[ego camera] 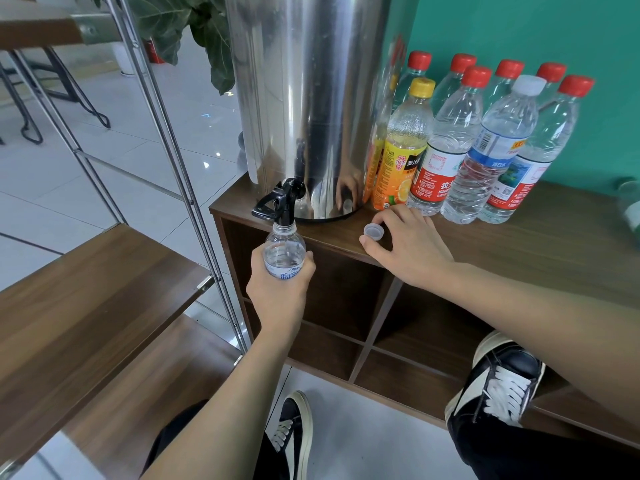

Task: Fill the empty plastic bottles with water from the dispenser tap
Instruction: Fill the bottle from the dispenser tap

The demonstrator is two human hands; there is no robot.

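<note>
Fingers (304,263) of the left hand (280,289) curl round an uncapped bottle (284,251), its mouth just under the dispenser's (308,98) black tap (278,202) — right hand (408,247) rests on the table (519,244), fingertips touching a loose cap (373,232).

Silver dispenser (304,98), black tap (280,200), teal wall (519,26) — 6 red caps (477,76), 1 yellow cap (422,86).

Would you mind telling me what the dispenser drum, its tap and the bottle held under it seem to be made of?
Dispenser drum: polished metal, likely stainless steel; it mirrors the room and bottles.
Tap: black, slightly glossy, probably moulded plastic.
Bottle gripped by the left hand: thin clear plastic; you see through it, with a printed label.
</note>
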